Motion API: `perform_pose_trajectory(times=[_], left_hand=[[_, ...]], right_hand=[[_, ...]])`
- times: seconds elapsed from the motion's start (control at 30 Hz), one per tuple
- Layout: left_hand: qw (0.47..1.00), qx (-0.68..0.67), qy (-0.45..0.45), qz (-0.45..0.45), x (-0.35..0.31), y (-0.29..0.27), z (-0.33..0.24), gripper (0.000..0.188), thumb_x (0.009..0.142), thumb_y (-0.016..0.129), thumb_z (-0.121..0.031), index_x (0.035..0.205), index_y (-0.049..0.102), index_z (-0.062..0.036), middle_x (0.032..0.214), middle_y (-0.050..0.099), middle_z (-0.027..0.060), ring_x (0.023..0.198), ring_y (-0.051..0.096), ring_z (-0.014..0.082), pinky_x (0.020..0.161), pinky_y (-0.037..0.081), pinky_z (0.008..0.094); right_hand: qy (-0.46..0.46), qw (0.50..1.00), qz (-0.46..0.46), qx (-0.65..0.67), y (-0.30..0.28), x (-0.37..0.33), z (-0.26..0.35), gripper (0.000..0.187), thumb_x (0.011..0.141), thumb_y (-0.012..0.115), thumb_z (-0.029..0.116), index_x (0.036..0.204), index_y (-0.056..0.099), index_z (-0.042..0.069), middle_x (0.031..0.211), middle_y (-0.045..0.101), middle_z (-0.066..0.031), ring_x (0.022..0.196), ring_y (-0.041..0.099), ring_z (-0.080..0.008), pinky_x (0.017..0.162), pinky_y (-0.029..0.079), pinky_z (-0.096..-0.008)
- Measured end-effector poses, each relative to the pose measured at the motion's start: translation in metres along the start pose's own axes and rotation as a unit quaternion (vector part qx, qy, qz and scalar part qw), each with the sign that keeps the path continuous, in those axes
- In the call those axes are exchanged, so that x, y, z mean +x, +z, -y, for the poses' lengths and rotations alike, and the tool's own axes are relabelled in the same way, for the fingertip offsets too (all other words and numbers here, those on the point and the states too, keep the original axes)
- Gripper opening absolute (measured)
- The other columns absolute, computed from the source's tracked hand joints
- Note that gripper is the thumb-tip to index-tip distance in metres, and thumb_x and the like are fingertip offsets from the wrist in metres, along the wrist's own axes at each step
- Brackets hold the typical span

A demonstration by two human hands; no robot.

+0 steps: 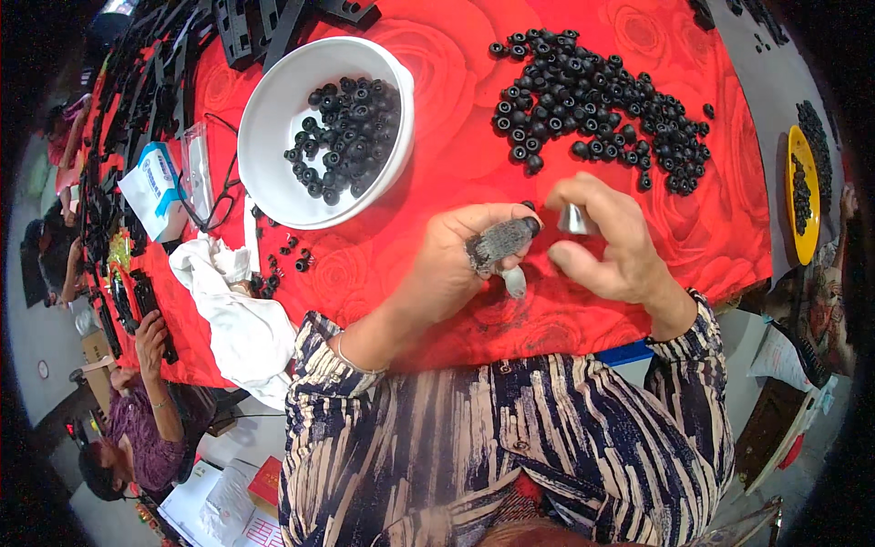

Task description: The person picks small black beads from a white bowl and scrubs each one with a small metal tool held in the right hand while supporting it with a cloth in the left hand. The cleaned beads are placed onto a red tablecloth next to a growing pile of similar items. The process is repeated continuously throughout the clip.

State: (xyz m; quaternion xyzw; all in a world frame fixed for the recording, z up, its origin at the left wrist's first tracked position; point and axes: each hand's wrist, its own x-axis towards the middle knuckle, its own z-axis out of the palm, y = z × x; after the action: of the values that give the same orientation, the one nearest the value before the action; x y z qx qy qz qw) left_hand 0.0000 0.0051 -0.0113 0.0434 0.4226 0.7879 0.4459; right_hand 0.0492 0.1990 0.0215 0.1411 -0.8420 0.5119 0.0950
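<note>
My left hand (447, 260), at the middle of the table's near side, is closed with a small black round part (531, 224) at its fingertips. A dark grey, rough-textured covering (501, 242) lies over its fingers, and a pale, dirty covering (514, 281) shows on a fingertip below. Just to the right, my right hand (609, 242) curls around a small shiny silver piece (573, 220); its exact kind is unclear. The right thumb and forefinger stand apart, a short gap away from the black part. Another black part (528, 205) is partly visible behind the left fingertips.
Many black round parts (592, 109) are spread across the red tablecloth (447, 128). A white bowl (251, 169) holds more. Left lie a white cloth (241, 328), glasses (219, 214), and long black pieces (232, 32). A yellow plate (802, 242) stands far right; another person's hand (152, 342) is at left.
</note>
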Motion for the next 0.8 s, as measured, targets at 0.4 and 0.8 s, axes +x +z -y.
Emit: perform_pose_trajectory(times=[0.4, 0.8], left_hand=[[0.998, 0.005, -0.048, 0.047, 0.0014, -0.0004, -0.006, 0.023, 0.089, 0.056, -0.008, 0.11, 0.06, 0.0007, 0.084, 0.06, 0.0019, 0.068, 0.056, 0.0077, 0.059, 0.049, 0.0237], [0.996, 0.063, -0.047, 0.038, 0.0016, -0.0005, -0.0046, 0.025, 0.086, 0.058, -0.012, 0.107, 0.061, 0.0006, 0.075, 0.059, 0.0021, 0.06, 0.06, 0.0117, 0.053, 0.05, 0.026]], right_hand=[[0.026, 0.997, 0.068, -0.019, -0.0057, 0.0, -0.0099, 0.015, 0.084, 0.055, 0.008, 0.096, 0.057, -0.001, 0.076, 0.054, -0.0136, 0.068, 0.055, -0.0298, 0.059, 0.043, -0.0368], [0.007, 0.997, 0.078, -0.017, -0.0066, 0.0004, -0.0108, 0.014, 0.081, 0.056, 0.007, 0.093, 0.059, 0.0, 0.07, 0.051, -0.0122, 0.062, 0.053, -0.0286, 0.054, 0.04, -0.0372]])
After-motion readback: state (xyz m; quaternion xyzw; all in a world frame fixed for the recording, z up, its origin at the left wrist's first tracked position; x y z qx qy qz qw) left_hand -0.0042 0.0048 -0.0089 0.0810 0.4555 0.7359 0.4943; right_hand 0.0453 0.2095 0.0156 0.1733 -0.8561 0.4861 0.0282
